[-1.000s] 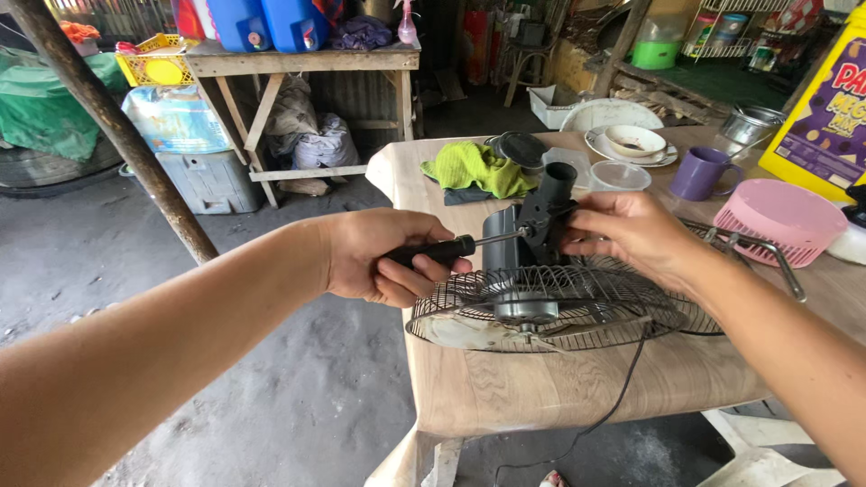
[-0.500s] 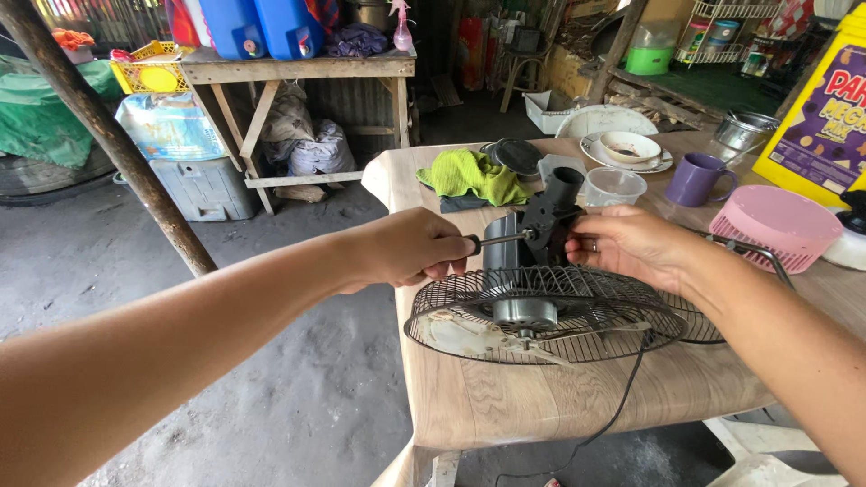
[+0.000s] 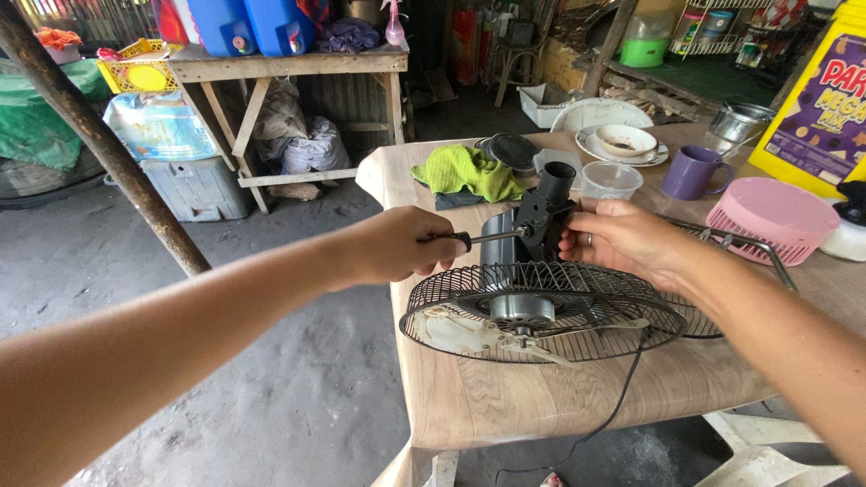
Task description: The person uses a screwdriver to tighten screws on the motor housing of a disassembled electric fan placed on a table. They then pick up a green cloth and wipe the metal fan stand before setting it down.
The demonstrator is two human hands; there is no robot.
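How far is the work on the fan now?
Done: the front guard and blades look removed; only the rear wire guard surrounds the motor. In hand: the left hand drives a screwdriver into the black neck bracket, steadied by the right hand. Left: bracket and guard remain attached.

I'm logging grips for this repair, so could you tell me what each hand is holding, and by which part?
The left hand grips a screwdriver by its handle. The right hand steadies the fan by its black motor housing.
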